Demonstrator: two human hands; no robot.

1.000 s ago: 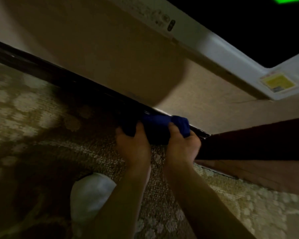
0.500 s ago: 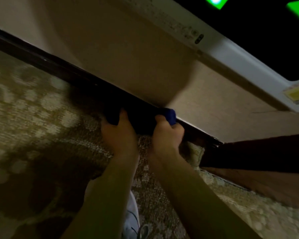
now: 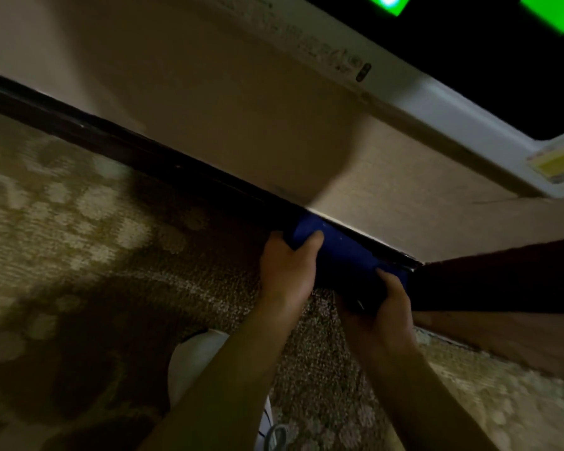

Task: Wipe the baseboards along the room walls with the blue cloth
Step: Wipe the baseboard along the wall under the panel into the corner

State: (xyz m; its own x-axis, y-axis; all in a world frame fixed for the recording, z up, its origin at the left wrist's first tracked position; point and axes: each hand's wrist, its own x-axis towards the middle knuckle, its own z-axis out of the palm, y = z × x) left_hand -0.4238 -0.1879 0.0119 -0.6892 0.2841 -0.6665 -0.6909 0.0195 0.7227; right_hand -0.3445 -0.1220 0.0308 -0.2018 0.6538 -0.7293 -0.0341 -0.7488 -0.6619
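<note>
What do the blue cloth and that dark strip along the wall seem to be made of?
Blue cloth: soft matte fabric, perhaps microfibre; it bunches under both hands. Baseboard: dark and smooth with a faint sheen, possibly stained wood or vinyl; too dim to tell.

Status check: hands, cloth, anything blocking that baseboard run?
Left hand and right hand both gripping blue cloth. Cloth pressed on dark baseboard, near the corner. Dark furniture panel blocks the right; leftward run open.
</note>
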